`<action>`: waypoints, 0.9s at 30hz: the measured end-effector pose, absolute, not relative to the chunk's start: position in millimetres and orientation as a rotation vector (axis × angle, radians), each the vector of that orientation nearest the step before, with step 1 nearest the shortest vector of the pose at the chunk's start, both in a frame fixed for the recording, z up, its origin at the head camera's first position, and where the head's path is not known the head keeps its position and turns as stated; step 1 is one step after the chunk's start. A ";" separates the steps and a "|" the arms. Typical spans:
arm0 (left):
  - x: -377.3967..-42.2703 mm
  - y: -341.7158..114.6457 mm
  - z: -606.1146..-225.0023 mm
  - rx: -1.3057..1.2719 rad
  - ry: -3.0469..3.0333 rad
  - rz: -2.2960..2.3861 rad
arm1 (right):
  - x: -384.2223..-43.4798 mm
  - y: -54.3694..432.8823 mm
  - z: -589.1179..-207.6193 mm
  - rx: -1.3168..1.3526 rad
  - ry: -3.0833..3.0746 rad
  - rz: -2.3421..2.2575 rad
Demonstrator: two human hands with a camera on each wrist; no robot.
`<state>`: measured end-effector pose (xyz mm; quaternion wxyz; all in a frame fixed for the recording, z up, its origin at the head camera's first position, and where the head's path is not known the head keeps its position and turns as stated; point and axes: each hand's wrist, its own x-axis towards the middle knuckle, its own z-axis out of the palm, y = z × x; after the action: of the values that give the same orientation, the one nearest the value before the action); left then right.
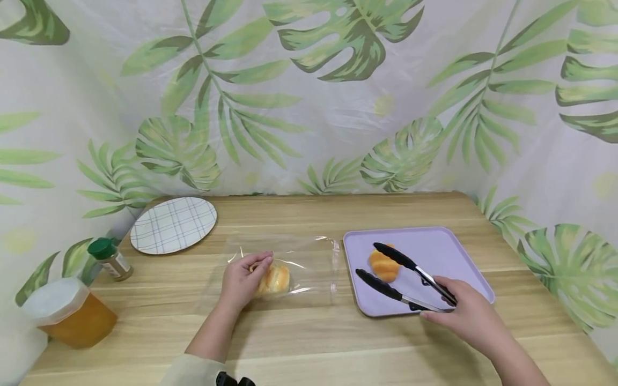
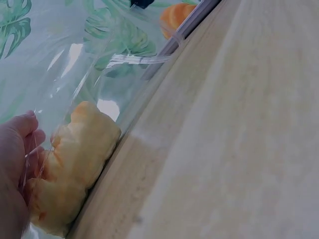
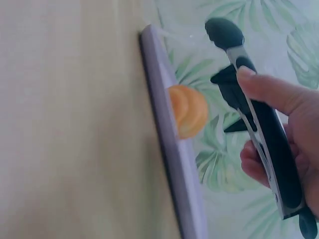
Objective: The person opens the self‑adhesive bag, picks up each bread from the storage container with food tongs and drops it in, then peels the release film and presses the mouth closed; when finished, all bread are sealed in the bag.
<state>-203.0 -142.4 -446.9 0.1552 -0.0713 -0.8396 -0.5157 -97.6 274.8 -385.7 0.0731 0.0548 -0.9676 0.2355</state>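
My left hand (image 1: 243,280) pinches the clear plastic bag (image 1: 313,265) near its left end. Inside the bag lies a pale golden bread roll (image 2: 82,149), just beside the fingers in the left wrist view. My right hand (image 1: 464,311) grips black-tipped metal tongs (image 1: 395,254) by their handles. The arms of the tongs are spread apart above the lilac tray (image 1: 451,249). An orange-brown, ridged bread roll (image 1: 383,269) rests on that tray, partly covered by the upper tong arm in the head view.
A checked oval plate (image 1: 175,225) stands at the back left of the wooden table (image 1: 309,343). In front of it is a small green-capped spice jar (image 1: 115,262). Nearer still at the left, an amber-filled container (image 1: 79,319) has a whitish lid. A leaf-patterned curtain (image 1: 333,134) surrounds the table.
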 end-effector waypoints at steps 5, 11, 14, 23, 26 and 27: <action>-205.1 -141.5 -446.3 -0.170 -2.400 -1.470 | -85.6 280.1 -397.5 0.003 -2.924 0.684; -203.9 -142.1 -447.3 -0.156 -2.423 -1.438 | -78.6 273.6 -407.3 -0.157 -2.989 0.680; -203.6 -142.3 -448.2 -0.160 -2.434 -1.438 | -77.5 268.5 -409.9 -0.194 -3.013 0.672; -203.7 -140.1 -448.2 -0.188 -2.420 -1.445 | -81.4 256.4 -411.3 -0.265 -3.029 0.634; -204.3 -139.9 -448.9 -0.191 -2.413 -1.445 | -83.5 253.1 -410.9 -0.290 -3.045 0.644; -204.0 -139.7 -448.7 -0.197 -2.412 -1.444 | -83.8 252.2 -410.8 -0.298 -3.051 0.642</action>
<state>-204.0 -139.7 -448.7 0.1613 -0.0688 -0.8447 -0.5057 -83.8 252.2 -410.8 0.0050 -0.0951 -0.9741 0.2049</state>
